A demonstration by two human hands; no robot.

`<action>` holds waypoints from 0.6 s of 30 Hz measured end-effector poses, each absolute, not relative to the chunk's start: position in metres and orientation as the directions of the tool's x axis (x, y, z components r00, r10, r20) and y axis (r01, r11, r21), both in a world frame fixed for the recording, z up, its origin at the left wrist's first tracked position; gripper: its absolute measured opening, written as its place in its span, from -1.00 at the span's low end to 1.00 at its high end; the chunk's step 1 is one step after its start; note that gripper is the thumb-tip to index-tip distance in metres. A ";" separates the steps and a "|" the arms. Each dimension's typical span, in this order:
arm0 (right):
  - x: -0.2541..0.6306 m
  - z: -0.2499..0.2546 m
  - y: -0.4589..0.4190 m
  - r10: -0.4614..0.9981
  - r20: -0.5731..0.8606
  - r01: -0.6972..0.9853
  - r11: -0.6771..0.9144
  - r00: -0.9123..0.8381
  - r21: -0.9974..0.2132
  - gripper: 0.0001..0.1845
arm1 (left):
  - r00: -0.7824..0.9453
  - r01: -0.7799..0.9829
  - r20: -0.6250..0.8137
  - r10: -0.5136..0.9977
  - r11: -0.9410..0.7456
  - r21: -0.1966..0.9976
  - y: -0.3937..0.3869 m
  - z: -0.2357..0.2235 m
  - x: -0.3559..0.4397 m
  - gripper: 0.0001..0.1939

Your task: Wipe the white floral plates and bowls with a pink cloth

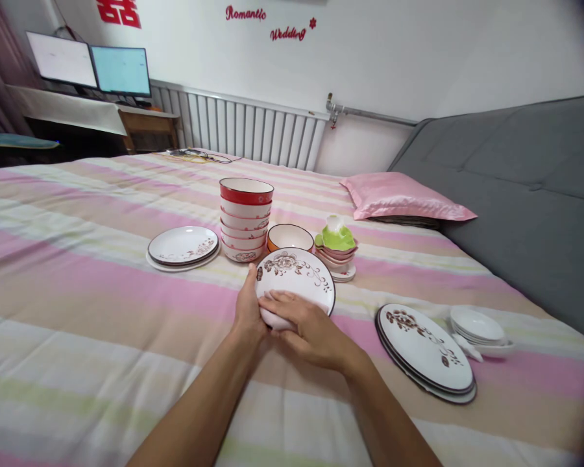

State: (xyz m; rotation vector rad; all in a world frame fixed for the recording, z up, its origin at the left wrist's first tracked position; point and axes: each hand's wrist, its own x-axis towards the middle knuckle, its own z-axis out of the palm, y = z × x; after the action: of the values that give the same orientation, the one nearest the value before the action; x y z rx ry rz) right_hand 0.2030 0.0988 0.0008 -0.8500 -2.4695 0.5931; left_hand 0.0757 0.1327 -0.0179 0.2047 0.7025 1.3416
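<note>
Plate (296, 275) sits tilted between the two hands, its near part covered by them. The left hand (250, 305) is clamped on the left edge, thumb along the rim; the right hand (309, 327) lies over the near face with fingers stretched out. Something white (275, 320) shows under the right hand, too covered to name; whether that hand grips it, I cannot tell.

Below and all around the hands spreads a bed (102, 337) with a creased cover striped in pink, beige, white and pale yellow-green. Just beyond the hands stand a stack of bowls (246, 224) with a red one on top, an orange-sided bowl (291, 239) and a pile of small dishes (338, 243) topped by a green one. Flat plates (183, 245) lie left of the hands; oval-looking plates (425, 350) and small white dishes (477, 324) lie to their right. Farther off are a pink pillow (401, 198), a grey headboard (525, 168), a white radiator (253, 126) and, ahead and left, two lit monitors (121, 71).

Red wall lettering (267, 23) ahead of the hands reads "Romantic Wedding"; farther left hangs a red 囍 (119, 11). Text on the monitors is illegible.

Glossy white and round, the held piece has a thin dark rim and brown flowers with curling tendrils.
</note>
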 end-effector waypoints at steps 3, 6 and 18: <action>0.212 0.011 0.096 0.641 0.217 0.433 0.692 -0.736 -0.577 -0.40 | 0.040 -0.818 -0.313 0.949 0.211 0.535 0.133 -0.013 0.073 -0.40; 0.225 0.019 0.096 0.629 0.153 0.423 0.662 -0.762 -0.619 -0.43 | 0.037 -0.825 -0.270 0.962 0.181 0.535 0.134 -0.012 0.072 -0.42; 0.274 0.025 0.111 0.922 0.364 0.429 0.386 -0.135 -0.817 -0.73 | -0.070 -0.752 -0.300 0.951 0.147 0.642 0.132 -0.011 0.071 -0.50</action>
State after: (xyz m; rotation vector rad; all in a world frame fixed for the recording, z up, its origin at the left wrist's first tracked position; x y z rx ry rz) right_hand 0.2736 0.1114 0.0251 -1.1912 -1.7355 0.6800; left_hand 0.0714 0.1319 -0.0105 0.3139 0.8070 1.4397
